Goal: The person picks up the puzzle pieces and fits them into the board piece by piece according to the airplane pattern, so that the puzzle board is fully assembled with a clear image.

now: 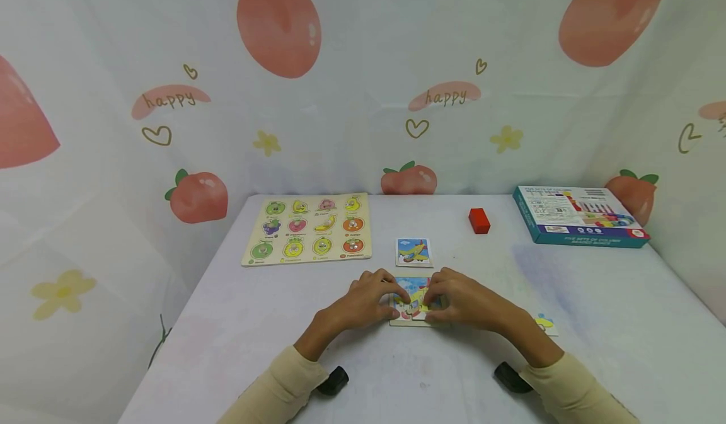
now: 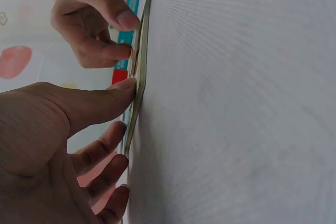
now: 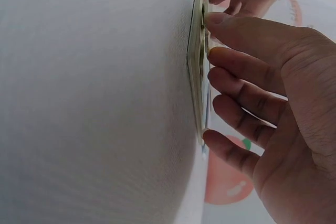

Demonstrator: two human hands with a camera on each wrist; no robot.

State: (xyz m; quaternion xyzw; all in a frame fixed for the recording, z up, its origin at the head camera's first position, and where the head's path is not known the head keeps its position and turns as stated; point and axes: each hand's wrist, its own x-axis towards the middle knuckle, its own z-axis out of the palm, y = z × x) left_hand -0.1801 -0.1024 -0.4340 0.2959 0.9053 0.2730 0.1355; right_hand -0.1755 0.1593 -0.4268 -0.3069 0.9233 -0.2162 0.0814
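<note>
A small jigsaw board with a yellow airplane picture lies flat on the table between both hands. My left hand rests its thumb and fingertips on the board's left part, fingers spread and loosely bent in the left wrist view. From the right, my right hand pinches a puzzle piece at the lower right of the picture, between thumb and forefinger. A gap shows under the piece's edge in the right wrist view. Just behind the board sits a square picture of the same airplane.
A loose puzzle piece lies partly behind my right forearm. At the back left is a fruit puzzle board. Toward the back right stand a red block and a flat teal box. A patterned cloth hangs behind the table.
</note>
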